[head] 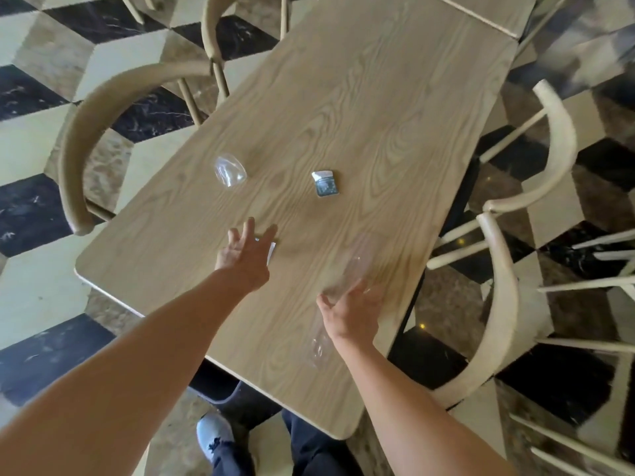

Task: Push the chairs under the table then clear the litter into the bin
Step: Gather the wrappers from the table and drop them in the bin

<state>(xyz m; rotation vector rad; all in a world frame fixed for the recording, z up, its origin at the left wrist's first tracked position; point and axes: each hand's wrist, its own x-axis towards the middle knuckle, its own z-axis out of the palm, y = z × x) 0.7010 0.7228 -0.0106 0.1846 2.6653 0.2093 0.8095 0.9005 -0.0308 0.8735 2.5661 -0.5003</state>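
On the wooden table (378, 97) lies litter. A crumpled clear plastic cup (230, 171) is on its side at the left, and a small silver-blue wrapper (324, 183) lies mid-table. My left hand (245, 250) reaches forward with fingers spread, partly covering a small white wrapper (272, 250). My right hand (350, 314) wraps round a blurred clear plastic bottle (357, 259) that lies along the table near the right edge. Curved wooden chairs (79, 149) (563, 142) stand close against both long sides.
Another chair back (213, 29) is at the far left and a pale one (505, 304) at the near right. A second table (498, 8) adjoins the far end. My shoe (213, 434) stands on the patterned tile floor below the near table edge.
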